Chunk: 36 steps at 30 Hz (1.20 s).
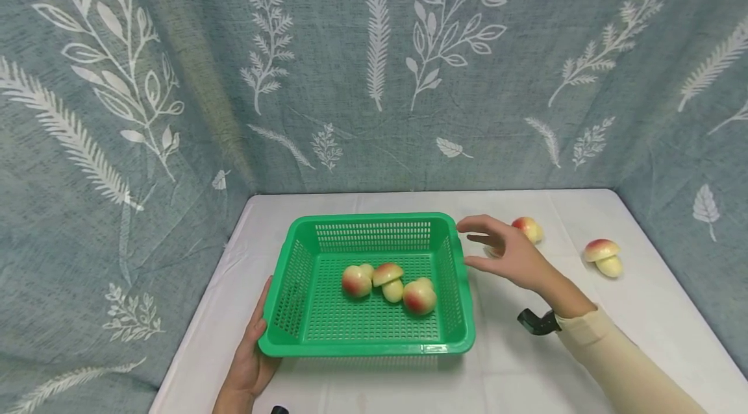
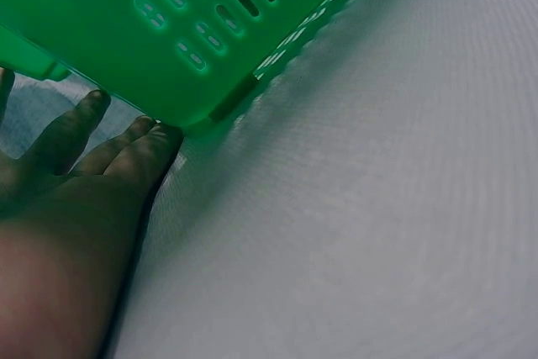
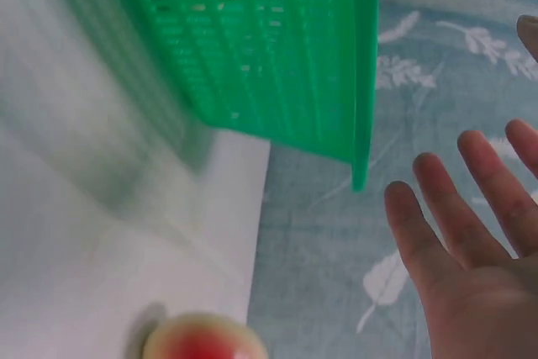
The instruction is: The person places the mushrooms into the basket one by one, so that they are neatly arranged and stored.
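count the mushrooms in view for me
5 at least: left mushroom, middle mushroom and right mushroom in the green basket; one mushroom partly behind the right hand; another mushroom farther right. The hand may hide more.

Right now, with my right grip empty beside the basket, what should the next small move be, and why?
Probably ease the right grip in to touch the right rim of the green basket. The right wrist view shows that grip open and apart from the basket, while the left grip touches the left side. With three mushrooms inside, contact on both sides may steady it.
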Each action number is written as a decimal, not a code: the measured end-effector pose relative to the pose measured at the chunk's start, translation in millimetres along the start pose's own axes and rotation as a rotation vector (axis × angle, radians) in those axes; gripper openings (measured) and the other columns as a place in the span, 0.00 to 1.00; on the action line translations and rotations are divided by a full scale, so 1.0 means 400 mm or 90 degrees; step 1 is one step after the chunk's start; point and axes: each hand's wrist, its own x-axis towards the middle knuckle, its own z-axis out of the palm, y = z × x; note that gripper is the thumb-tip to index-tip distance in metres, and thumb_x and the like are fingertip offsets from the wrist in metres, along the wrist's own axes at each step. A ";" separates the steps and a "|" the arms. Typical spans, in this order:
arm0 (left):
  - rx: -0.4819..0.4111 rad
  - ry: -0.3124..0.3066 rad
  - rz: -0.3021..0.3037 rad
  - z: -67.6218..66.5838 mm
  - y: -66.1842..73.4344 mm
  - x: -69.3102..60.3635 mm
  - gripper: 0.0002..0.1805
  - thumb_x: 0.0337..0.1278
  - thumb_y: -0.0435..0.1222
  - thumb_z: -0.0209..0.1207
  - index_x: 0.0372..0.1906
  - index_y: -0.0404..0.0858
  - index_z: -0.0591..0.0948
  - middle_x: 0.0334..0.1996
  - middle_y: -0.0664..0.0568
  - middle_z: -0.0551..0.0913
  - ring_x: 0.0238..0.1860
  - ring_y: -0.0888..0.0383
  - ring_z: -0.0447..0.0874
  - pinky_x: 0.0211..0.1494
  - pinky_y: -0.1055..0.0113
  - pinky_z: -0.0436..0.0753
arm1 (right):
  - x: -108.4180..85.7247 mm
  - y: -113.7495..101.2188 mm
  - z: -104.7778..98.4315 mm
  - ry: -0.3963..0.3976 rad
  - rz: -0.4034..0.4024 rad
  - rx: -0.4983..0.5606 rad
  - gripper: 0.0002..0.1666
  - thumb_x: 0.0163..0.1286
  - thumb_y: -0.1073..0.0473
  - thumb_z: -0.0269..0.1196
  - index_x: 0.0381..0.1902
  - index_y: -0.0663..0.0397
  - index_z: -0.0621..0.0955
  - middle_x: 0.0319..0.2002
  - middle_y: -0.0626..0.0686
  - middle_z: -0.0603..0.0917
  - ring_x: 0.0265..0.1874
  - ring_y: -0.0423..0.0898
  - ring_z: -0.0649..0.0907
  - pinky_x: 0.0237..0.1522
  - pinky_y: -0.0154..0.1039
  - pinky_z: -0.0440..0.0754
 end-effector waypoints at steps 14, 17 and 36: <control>0.008 0.003 0.004 -0.001 0.006 0.001 0.39 0.82 0.52 0.37 0.91 0.61 0.43 0.89 0.65 0.43 0.86 0.68 0.43 0.77 0.72 0.59 | -0.048 0.048 -0.073 0.072 0.021 -0.036 0.32 0.71 0.67 0.76 0.70 0.52 0.80 0.64 0.54 0.84 0.63 0.49 0.83 0.65 0.42 0.82; 0.003 -0.009 0.005 0.000 0.006 0.001 0.39 0.82 0.51 0.37 0.91 0.60 0.42 0.89 0.65 0.42 0.86 0.67 0.41 0.78 0.73 0.59 | -0.059 0.054 -0.088 0.084 0.025 -0.038 0.33 0.70 0.68 0.76 0.70 0.53 0.80 0.63 0.54 0.84 0.64 0.53 0.83 0.65 0.42 0.82; 0.003 -0.005 0.005 0.001 -0.001 -0.003 0.39 0.82 0.51 0.37 0.91 0.61 0.41 0.89 0.65 0.43 0.83 0.73 0.47 0.77 0.73 0.60 | -0.093 0.081 -0.135 0.135 0.035 -0.044 0.33 0.69 0.71 0.76 0.70 0.58 0.79 0.62 0.51 0.85 0.64 0.46 0.83 0.64 0.36 0.81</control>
